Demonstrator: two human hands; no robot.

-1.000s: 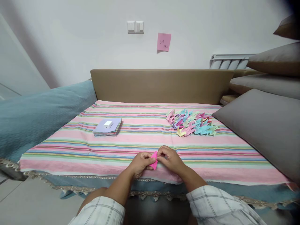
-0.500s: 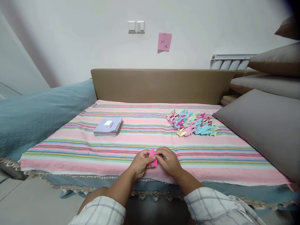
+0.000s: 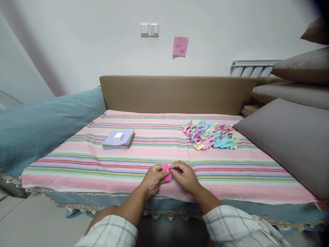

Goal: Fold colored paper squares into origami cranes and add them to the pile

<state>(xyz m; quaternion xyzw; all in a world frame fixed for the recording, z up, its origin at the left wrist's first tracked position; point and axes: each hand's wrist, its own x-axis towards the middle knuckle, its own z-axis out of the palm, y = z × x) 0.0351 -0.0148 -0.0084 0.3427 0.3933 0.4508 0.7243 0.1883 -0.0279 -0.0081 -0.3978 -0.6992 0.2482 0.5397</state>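
A small piece of folded bright pink paper (image 3: pixel 167 174) is held up between my two hands, just above the front part of the striped cloth. My left hand (image 3: pixel 154 178) grips it from the left, thumb across its face and fingers behind. From the right, my right hand (image 3: pixel 185 176) pinches the paper's edge between thumb and forefinger. Several folded paper cranes (image 3: pixel 210 135) in pink, blue, green, yellow and purple stand in a cluster beyond my right hand. On the left lies a stack of square coloured paper (image 3: pixel 118 140) with a small white block (image 3: pixel 118 136) on top.
The pink striped cloth (image 3: pixel 84 171) covers the sofa seat. Grey cushions (image 3: pixel 288 137) pile up along the right side, and a blue-covered armrest (image 3: pixel 51 120) bounds the left. A brown backrest (image 3: pixel 177 94) runs along the wall, under a pink note (image 3: pixel 180 46) and light switches (image 3: pixel 149 30).
The pink paper has tilted slightly and its outline looks wider and more uneven near the pinched edge. Both hands stay almost where they were.
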